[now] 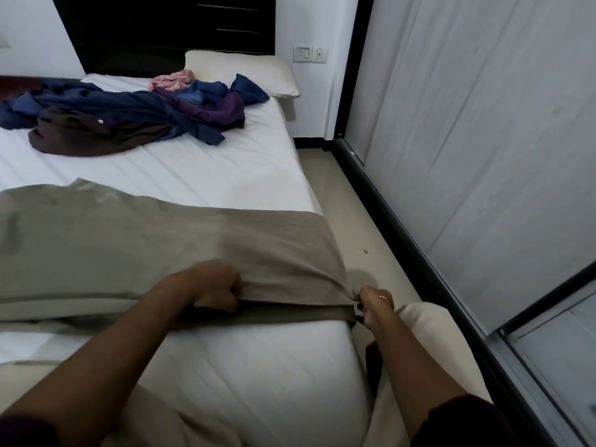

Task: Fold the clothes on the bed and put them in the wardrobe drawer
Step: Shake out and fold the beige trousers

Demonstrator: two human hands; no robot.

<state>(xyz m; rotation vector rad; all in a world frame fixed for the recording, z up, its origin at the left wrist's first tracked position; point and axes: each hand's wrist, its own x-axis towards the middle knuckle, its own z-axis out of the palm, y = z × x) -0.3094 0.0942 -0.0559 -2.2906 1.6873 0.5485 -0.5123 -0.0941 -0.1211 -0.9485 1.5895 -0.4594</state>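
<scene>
A large grey-olive garment (135,240) lies spread across the near half of the white bed (200,175). My left hand (216,287) grips its near edge, fingers curled round the cloth. My right hand (374,304) pinches the garment's corner at the bed's right edge, where the cloth bunches into a point. Farther up the bed sits a loose heap of clothes (129,114): navy, brown, purple and a pink piece (172,80).
A cream pillow (245,71) lies at the head of the bed, against a dark headboard (145,33). A narrow strip of tiled floor (351,221) runs between the bed and the white sliding wardrobe doors (483,140) on the right.
</scene>
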